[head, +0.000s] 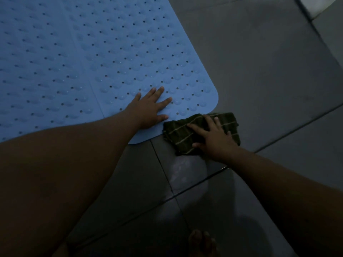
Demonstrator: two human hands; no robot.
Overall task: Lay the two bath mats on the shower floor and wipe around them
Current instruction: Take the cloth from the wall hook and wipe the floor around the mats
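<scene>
Down at the bottom of the view you can just make out my toes (pixel 202 242) on the dark tile floor (pixel 259 75), and there's a wet-looking shine on the tiles just past them.

So I'd say I'm on the wiping step now. Both blue mats look down already. The near mat (pixel 144 58) lies flat with its rounded corner pointing at me, and there's a seam on its left where the second mat (pixel 37 58) seems to butt up against it. Can't tell if they overlap or just touch.

Left hand (pixel 148 110) is flat and open, fingers spread, pressing on the near mat close to its edge. It isn't gripping anything. Right hand (pixel 213 136) is spread over a folded dark green rag (pixel 185 138) with thin pale stripes, pushing it onto the tile right against the mat's edge.

Next move, I reckon, is dragging the rag along the border and round that corner without lifting the edge.

Mat's got rows of bumps and little drain holes, looks rubbery.
</scene>
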